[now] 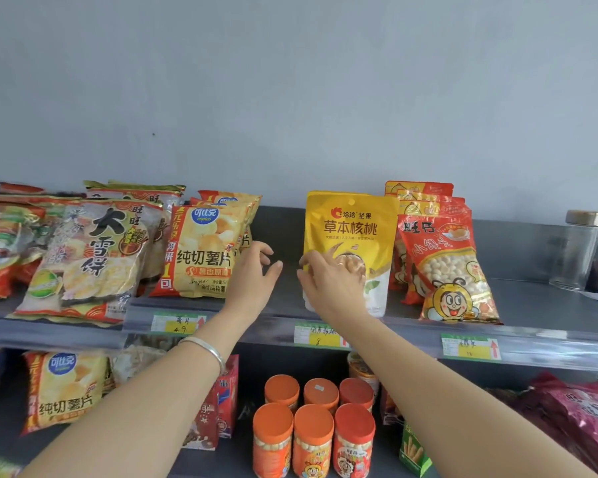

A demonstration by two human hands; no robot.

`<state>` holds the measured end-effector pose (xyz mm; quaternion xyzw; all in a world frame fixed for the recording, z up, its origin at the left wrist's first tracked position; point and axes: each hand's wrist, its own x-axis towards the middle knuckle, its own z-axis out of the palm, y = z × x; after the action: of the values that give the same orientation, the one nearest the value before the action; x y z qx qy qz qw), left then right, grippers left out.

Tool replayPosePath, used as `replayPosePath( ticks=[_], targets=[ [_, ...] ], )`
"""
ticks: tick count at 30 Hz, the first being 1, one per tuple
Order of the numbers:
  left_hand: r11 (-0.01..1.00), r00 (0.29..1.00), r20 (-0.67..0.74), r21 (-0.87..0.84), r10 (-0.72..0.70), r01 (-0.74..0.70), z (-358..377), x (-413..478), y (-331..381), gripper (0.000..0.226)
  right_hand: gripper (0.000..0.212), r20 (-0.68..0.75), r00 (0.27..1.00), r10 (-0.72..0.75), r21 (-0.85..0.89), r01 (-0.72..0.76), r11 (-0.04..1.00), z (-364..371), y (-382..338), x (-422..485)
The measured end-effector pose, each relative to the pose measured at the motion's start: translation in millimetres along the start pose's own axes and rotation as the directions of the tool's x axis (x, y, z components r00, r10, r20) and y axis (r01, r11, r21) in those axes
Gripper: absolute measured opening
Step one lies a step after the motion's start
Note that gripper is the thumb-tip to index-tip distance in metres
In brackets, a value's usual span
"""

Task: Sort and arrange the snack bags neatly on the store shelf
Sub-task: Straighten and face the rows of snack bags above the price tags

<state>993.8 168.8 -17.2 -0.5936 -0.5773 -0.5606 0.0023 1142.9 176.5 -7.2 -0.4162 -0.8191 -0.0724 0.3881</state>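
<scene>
Head view: right hand (328,281) curls against the upright yellow bag (353,222), grip unclear. Left hand (252,270) hovers just left, fingers loosely spread.

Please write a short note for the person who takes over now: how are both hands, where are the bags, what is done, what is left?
Left hand: open, empty, in the gap beside the potato chip bags.
Right hand: on the lower left of the yellow walnut bag; a grip cannot be confirmed.
Done: chip bags, walnut bag and red bun bags stand facing forward on the upper shelf.
To do: the rice cracker bags slump over the shelf edge; straighten them.
</scene>
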Motion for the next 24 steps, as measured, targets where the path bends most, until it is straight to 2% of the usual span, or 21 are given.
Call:
replayPosePath(
  ticks=[4, 11, 13, 15, 17, 19, 21, 24],
  targets=[
    [0.998, 0.999, -0.052, 0.059, -0.009, 0.012, -35, 20, -21, 0.022, 0.029, 0.028, 0.998, -0.059, 0.088, 0.057, 0.995, 30, -32, 28],
    [0.967, 0.984, -0.166, 0.255, 0.066, -0.022, -91, 74, -73, 0.043, 0.038, -0.010, 1.000, 0.019, 0.064, -0.018, 0.998, 75, -73, 88],
    [0.986, 0.986, -0.165, 0.169, 0.029, -0.001, -101, 91, -89, 0.052, 0.045, -0.033, 0.998, 0.054, 0.051, -0.053, 0.997, 87, -82, 104],
    [0.997, 0.989, -0.133, -0.008, -0.071, 0.071, -107, 107, -106, 0.059, 0.051, -0.036, 0.996, 0.079, 0.014, -0.079, 0.997, 96, -90, 119],
    [0.963, 0.982, -0.049, -0.211, -0.182, 0.168, -110, 120, -120, 0.065, 0.054, 0.000, 0.993, 0.114, -0.029, -0.114, 0.993, 103, -96, 133],
    [0.872, 0.954, 0.104, -0.388, -0.280, 0.298, -111, 126, -132, 0.061, 0.055, 0.033, 0.991, 0.130, -0.091, -0.126, 0.988, 108, -101, 146],
    [0.759, 0.912, 0.258, -0.507, -0.320, 0.409, -110, 128, -139, 0.044, 0.056, 0.055, 0.989, 0.138, -0.147, -0.129, 0.981, 111, -105, 157],
    [0.638, 0.855, 0.399, -0.573, -0.331, 0.514, -106, 133, -149, 0.038, 0.062, 0.104, 0.981, 0.162, -0.225, -0.136, 0.965, 116, -108, 172]
  ],
)
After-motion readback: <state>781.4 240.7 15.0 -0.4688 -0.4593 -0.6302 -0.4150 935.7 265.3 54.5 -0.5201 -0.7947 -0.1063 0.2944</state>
